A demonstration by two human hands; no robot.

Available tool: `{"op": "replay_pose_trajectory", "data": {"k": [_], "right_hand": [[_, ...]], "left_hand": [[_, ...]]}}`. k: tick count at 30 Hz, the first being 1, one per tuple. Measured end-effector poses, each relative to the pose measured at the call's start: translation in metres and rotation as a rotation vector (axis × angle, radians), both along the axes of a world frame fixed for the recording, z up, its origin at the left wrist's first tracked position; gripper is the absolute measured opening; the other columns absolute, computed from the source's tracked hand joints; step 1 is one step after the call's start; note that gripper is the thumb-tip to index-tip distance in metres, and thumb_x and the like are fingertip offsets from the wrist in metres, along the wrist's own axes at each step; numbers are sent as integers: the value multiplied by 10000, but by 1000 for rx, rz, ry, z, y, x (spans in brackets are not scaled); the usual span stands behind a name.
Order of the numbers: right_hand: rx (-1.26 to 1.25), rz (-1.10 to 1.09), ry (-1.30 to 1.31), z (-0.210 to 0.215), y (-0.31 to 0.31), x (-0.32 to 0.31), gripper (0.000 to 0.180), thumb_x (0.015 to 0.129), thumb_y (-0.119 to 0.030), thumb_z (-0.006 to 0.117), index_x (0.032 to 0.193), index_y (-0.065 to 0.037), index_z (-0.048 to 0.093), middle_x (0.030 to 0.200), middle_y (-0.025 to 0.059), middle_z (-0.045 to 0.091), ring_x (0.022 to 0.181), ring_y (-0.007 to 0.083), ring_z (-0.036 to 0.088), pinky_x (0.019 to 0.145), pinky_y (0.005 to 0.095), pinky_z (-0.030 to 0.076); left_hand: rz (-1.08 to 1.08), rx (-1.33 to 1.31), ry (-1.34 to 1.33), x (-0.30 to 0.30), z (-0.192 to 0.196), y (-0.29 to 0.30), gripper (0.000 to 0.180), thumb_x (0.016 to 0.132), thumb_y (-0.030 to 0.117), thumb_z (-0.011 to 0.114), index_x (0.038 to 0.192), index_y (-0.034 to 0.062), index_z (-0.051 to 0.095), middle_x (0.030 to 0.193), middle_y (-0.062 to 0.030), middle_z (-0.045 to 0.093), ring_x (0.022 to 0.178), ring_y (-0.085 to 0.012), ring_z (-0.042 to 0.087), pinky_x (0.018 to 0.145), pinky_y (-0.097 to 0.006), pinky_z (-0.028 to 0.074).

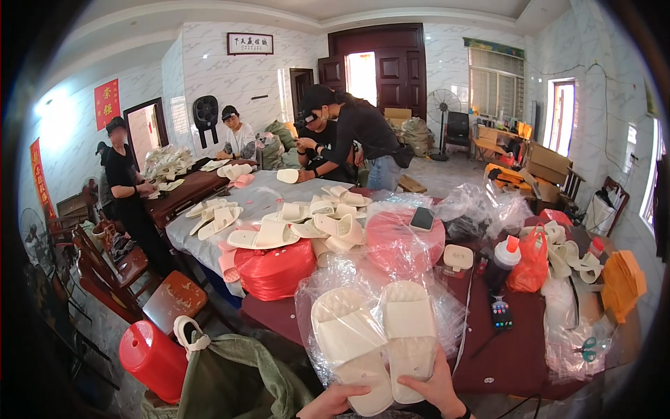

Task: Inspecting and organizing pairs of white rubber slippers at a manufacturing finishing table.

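I hold a pair of cream slide slippers, soles up and side by side, over a crumpled clear plastic bag (321, 293). My left hand (333, 401) grips the heel of the left slipper (349, 349). My right hand (436, 391) grips the heel of the right slipper (410, 335). Both hands sit at the near edge of the dark red table (509, 356).
Red plastic bundles (276, 269) and more cream slippers (328, 227) cover the table, with a phone (421, 218), a squeeze bottle (504, 260), an orange bag (530, 269) and scissors (587, 349). A green sack (237, 380) and a red stool (150, 359) stand lower left. Several people work behind.
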State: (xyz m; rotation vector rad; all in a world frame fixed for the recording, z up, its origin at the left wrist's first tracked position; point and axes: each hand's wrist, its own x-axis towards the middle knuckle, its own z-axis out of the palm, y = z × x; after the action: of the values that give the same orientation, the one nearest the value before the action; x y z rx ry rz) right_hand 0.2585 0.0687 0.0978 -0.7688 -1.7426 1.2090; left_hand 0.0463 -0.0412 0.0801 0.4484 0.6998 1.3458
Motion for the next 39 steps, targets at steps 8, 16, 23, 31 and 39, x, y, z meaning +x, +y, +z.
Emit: {"op": "replay_pose_trajectory", "data": {"k": [8, 16, 23, 31, 39], "right_hand": [[-269, 106, 113, 5, 13, 18, 791, 720, -38, 836, 1376, 37, 400, 1244, 124, 584, 1142, 207, 582, 985, 358, 471], [-523, 354, 226, -5, 17, 29, 848, 716, 39, 785, 1444, 29, 349, 1323, 112, 563, 1217, 200, 542, 1033, 368, 436], [-585, 350, 236, -11, 22, 27, 809, 723, 51, 781, 1428, 2, 387, 1286, 95, 586, 1162, 193, 570, 997, 348, 457], [-277, 27, 164, -44, 13, 13, 586, 767, 34, 761, 1277, 31, 472, 1169, 105, 636, 1050, 171, 622, 885, 320, 522], [-2, -36, -101, -20, 0, -3, 601, 782, -107, 785, 1268, 38, 463, 1120, 136, 637, 1019, 181, 617, 862, 331, 509]], "left_hand": [[-18, -201, 78, -7, 12, 1, 540, 894, 41, 664, 1387, -45, 462, 1310, -157, 598, 1202, -266, 590, 1029, -392, 477], [-52, -5, -71, -1, -10, -4, 472, 916, 69, 628, 1359, -44, 510, 1302, -117, 613, 1166, -214, 612, 991, -335, 489], [-27, -190, 146, -4, 11, 1, 538, 872, 0, 649, 1377, -53, 471, 1311, -155, 599, 1172, -259, 612, 996, -376, 498], [20, -96, 507, 2, 16, -10, 503, 894, 50, 659, 1366, -22, 502, 1284, -109, 615, 1149, -211, 609, 967, -338, 494], [38, -77, 335, 12, 37, -21, 461, 912, 79, 663, 1350, 12, 535, 1241, -47, 634, 1120, -137, 599, 906, -277, 482]]}}
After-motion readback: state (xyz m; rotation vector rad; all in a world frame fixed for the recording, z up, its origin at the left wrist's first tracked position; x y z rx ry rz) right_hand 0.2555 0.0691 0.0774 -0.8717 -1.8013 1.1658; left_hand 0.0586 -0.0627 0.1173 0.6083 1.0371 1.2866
